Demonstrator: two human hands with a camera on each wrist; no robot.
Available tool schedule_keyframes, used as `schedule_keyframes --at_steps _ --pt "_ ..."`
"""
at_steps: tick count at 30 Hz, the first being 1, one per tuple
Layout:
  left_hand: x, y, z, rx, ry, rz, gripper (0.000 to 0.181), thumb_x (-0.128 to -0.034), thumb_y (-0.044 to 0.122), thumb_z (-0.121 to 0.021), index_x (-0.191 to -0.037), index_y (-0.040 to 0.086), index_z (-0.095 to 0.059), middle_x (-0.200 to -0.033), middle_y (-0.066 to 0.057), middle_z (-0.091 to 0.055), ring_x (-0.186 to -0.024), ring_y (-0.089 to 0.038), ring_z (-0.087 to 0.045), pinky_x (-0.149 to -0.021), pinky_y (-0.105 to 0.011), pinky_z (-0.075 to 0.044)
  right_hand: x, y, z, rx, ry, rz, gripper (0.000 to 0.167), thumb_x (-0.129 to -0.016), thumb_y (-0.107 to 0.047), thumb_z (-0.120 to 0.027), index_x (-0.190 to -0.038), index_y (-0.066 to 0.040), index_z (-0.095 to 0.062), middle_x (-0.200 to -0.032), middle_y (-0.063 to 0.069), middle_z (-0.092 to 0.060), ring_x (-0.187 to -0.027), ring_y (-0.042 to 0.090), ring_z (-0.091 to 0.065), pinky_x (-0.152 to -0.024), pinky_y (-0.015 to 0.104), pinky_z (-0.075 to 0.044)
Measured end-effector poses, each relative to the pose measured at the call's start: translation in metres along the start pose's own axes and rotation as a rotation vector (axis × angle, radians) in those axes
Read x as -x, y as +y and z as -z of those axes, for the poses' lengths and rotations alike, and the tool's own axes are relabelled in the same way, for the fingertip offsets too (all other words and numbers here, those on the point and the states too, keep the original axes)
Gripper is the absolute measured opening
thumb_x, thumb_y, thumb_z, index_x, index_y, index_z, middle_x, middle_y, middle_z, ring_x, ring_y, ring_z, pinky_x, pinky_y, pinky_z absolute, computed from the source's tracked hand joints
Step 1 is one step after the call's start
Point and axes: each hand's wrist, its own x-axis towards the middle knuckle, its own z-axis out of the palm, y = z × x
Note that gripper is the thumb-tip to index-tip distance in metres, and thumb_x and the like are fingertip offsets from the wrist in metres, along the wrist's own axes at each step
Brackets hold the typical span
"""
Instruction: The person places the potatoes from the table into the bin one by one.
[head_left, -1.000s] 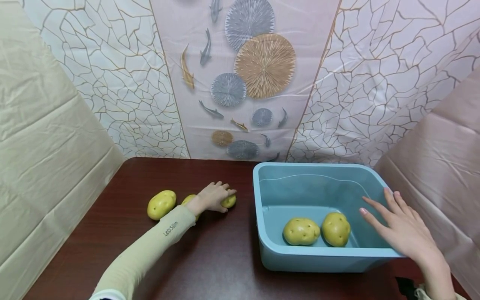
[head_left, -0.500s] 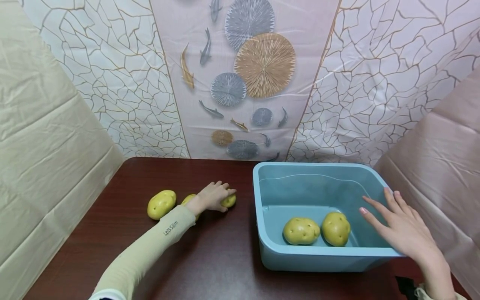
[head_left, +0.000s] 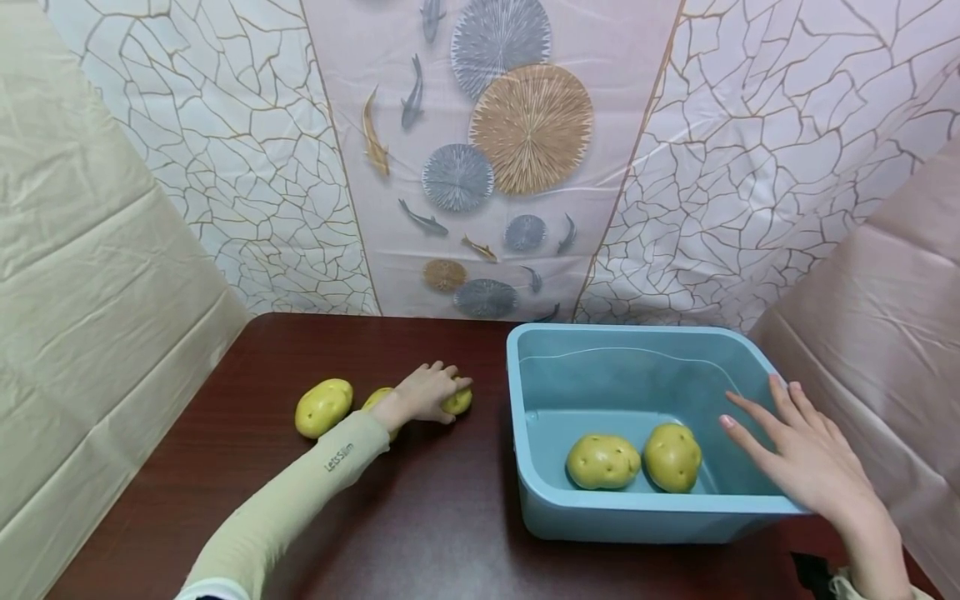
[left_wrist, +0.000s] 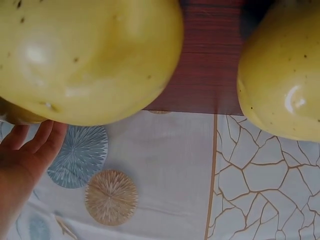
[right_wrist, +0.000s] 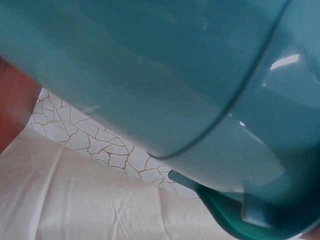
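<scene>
At the table's middle, my left hand (head_left: pixel 426 393) grips a yellow potato (head_left: pixel 457 402), its fingers curled over the top. Beneath that wrist lies a second potato (head_left: pixel 378 399), partly covered, and a third potato (head_left: pixel 323 408) sits further left. The left wrist view has the hand (left_wrist: pixel 25 165) at the left edge, fingers against a potato (left_wrist: pixel 17 114) behind a nearer one (left_wrist: pixel 90 60). My right hand (head_left: pixel 813 454) rests on the right rim of the blue bin (head_left: pixel 630 500), fingers spread. Two potatoes (head_left: pixel 603 462) (head_left: pixel 672 458) lie inside the bin.
The dark red table (head_left: pixel 442 517) ends at a patterned cloth (head_left: pixel 480 208) behind it. Plain cloths hang at the left (head_left: pixel 97 275) and right (head_left: pixel 877 333). The bin's wall (right_wrist: pixel 150 85) fills most of the right wrist view.
</scene>
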Motion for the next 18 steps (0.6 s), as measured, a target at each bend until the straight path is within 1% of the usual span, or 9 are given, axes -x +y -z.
schedule_keyframes --at_steps 5,9,13,18 --pt "0.002 0.001 0.0 -0.013 0.004 0.003 0.066 -0.0712 0.041 -0.068 -0.129 0.016 -0.049 -0.114 -0.008 -0.054 -0.096 -0.026 -0.05 -0.079 -0.04 -0.044 0.0 0.0 0.0 0.0 0.001 0.002 0.066 -0.09 -0.054 -0.031 -0.136 -0.007 -0.035 -0.143 0.031 0.007 -0.129 0.048 0.016 -0.088 0.071 -0.008" --pt "0.005 0.003 0.001 0.01 0.0 0.0 0.065 -0.0712 0.04 -0.069 -0.128 0.014 -0.049 -0.115 -0.01 -0.054 -0.096 -0.028 -0.05 -0.079 -0.041 -0.044 0.0 0.001 0.0 0.001 0.002 0.003 0.066 -0.09 -0.054 -0.031 -0.136 -0.006 -0.035 -0.143 0.032 0.006 -0.129 0.048 0.015 -0.088 0.071 -0.008" --pt "0.008 0.004 0.003 0.009 0.0 0.002 0.066 -0.0713 0.04 -0.068 -0.129 0.014 -0.048 -0.116 -0.01 -0.054 -0.096 -0.028 -0.05 -0.078 -0.041 -0.044 0.001 0.001 -0.001 -0.002 0.002 0.002 0.066 -0.09 -0.053 -0.031 -0.136 -0.007 -0.035 -0.143 0.031 0.007 -0.129 0.048 0.016 -0.088 0.071 -0.008" --pt "0.012 0.004 0.006 -0.01 0.036 0.002 0.066 -0.0705 0.041 -0.068 -0.128 0.015 -0.049 -0.114 -0.009 -0.055 -0.094 -0.027 -0.051 -0.077 -0.039 -0.044 0.001 0.001 0.0 -0.004 0.002 0.002 0.065 -0.09 -0.053 -0.031 -0.137 -0.007 -0.034 -0.143 0.031 0.007 -0.13 0.047 0.016 -0.088 0.07 -0.008"
